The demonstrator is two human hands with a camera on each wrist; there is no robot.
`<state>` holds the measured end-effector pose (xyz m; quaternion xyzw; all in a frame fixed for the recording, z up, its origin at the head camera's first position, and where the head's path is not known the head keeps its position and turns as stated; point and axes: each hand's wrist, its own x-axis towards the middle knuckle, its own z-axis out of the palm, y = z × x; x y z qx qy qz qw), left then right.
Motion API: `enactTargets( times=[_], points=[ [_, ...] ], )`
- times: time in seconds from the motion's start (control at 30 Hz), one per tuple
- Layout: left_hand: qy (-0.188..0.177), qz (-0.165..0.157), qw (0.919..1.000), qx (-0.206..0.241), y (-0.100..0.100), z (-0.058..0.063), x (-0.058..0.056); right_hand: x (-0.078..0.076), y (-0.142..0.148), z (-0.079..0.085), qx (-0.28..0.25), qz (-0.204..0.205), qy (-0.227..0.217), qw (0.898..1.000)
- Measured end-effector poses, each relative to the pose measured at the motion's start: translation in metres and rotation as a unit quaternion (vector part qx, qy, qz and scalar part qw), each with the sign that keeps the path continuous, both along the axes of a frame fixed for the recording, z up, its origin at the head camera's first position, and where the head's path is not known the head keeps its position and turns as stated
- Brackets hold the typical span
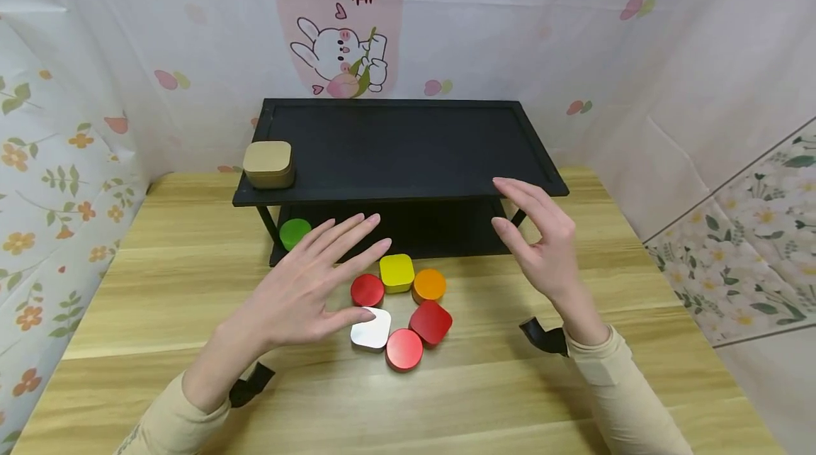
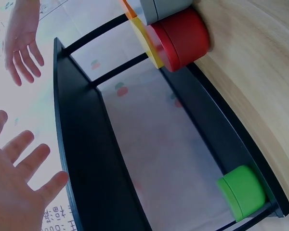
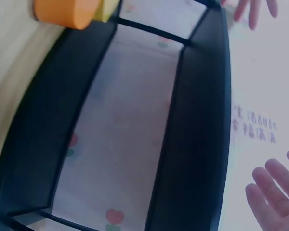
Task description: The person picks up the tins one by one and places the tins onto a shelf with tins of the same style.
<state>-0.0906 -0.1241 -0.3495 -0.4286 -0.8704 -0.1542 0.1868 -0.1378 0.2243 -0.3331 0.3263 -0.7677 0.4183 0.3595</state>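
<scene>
My left hand (image 1: 306, 288) hovers with fingers spread, holding nothing, and overlaps the white rounded-square box (image 1: 368, 331) in the head view. A ring on the table is formed by that box, a round red box (image 1: 367, 290), a yellow box (image 1: 397, 272), an orange round box (image 1: 429, 285), a red square box (image 1: 431, 322) and another round red box (image 1: 404, 349). My right hand (image 1: 542, 242) is raised by the front right corner of the black shelf (image 1: 408, 150), its fingers loosely bent around nothing. On the lower tier sits a green box (image 2: 243, 191).
On the shelf's top tier, at the left front corner, stands a gold square box (image 1: 269, 163). The two-tier shelf spans the back of the wooden table (image 1: 484, 398). Patterned cloth (image 1: 472, 30) hangs behind and at both sides. Black straps (image 1: 544, 336) stick out near both wrists.
</scene>
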Motion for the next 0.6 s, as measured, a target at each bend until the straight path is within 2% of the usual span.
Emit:
enactTargets(
  times=[0.13, 0.3, 0.6],
  points=[
    [0.002, -0.004, 0.9999, 0.011, 0.002, 0.001, -0.002, -0.005, 0.005, 0.005, -0.037, -0.025, -0.004, 0.999],
    [0.011, -0.009, 0.9996, 0.026, 0.006, 0.003, -0.004, -0.007, 0.009, 0.009, -0.058, -0.058, -0.017, 0.996],
    [0.024, -0.002, 0.9985, 0.049, 0.008, -0.002, 0.000, -0.009, 0.019, 0.010, -0.083, -0.100, -0.037, 0.991]
  ],
)
